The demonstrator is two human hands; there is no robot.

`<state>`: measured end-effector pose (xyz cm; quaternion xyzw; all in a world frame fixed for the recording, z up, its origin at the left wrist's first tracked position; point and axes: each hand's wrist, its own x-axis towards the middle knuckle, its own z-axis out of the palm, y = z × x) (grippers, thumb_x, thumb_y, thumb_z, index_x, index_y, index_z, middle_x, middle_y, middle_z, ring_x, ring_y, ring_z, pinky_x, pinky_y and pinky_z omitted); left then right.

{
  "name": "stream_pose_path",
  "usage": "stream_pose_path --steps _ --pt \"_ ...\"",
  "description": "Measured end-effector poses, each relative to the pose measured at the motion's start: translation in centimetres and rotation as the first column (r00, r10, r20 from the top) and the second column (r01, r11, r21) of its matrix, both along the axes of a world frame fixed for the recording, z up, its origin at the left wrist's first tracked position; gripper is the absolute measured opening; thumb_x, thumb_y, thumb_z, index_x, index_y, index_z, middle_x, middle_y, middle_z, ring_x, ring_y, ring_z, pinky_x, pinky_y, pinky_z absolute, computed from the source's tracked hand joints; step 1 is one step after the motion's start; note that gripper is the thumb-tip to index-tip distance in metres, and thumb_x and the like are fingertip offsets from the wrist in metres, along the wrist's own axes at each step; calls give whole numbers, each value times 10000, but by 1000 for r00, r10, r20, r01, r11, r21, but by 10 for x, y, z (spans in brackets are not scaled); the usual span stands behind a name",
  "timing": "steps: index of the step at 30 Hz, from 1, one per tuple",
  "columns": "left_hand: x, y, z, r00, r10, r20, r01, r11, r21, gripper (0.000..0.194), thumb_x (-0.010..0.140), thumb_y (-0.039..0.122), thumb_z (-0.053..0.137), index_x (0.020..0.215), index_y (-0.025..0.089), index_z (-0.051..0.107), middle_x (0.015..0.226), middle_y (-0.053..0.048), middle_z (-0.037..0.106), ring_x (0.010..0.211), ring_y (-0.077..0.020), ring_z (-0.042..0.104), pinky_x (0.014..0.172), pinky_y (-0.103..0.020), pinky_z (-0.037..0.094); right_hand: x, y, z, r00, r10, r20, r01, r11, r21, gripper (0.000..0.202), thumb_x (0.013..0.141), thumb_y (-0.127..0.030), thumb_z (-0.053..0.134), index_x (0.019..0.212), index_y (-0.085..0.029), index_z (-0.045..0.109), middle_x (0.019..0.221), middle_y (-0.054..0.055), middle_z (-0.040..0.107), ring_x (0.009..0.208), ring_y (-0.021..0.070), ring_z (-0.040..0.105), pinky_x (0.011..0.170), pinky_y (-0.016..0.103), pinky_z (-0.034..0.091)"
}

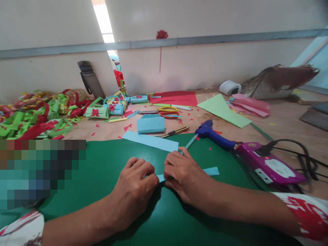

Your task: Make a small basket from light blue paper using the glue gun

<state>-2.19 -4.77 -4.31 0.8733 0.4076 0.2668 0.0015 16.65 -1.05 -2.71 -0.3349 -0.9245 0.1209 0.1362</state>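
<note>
Over the green mat (102,164), a narrow light-blue paper strip (212,171) runs between and beneath my two hands. My left hand (138,181) is closed, thumb and fingers pinching the strip's left part. Close beside it, my right hand (183,174) pinches the same strip, whose right end sticks out past the hand. Just beyond my fingers lies a wider light-blue paper strip (151,140), slanting across the mat's far edge. Behind that sits a folded light-blue paper piece (150,125). My fingers hide the strip's left end.
A blue glue gun (215,135) and a purple power strip (271,164) with cables lie at right. A cutter knife (175,132) and scissors (166,111) rest beyond the mat. Small paper bags (96,112) and a heap of coloured paper pieces (38,116) fill the left.
</note>
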Motion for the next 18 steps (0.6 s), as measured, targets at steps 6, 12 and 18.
stream_pose_path --steps 6,12,18 --pt "-22 -7 0 991 124 41 -119 986 -115 202 876 174 493 710 185 607 720 -11 528 688 -144 438 648 -308 301 1 4 -3 999 -29 -32 27 998 -60 157 780 -130 548 625 -155 542 727 8 535 744 150 481 912 438 245" --pt "-33 -9 1 981 182 68 -158 951 -266 186 855 158 501 688 181 577 707 -6 538 683 -141 462 628 -295 323 2 6 -6 997 -15 -76 13 999 -33 185 785 -128 525 603 -157 537 673 1 524 702 147 474 876 428 244" --pt "-31 -4 5 972 226 67 -183 901 -394 153 840 189 524 690 184 556 725 -11 549 711 -161 465 647 -309 342 1 6 -8 997 -41 -61 40 999 -15 202 791 -110 486 607 -168 545 693 6 529 696 151 465 890 445 228"
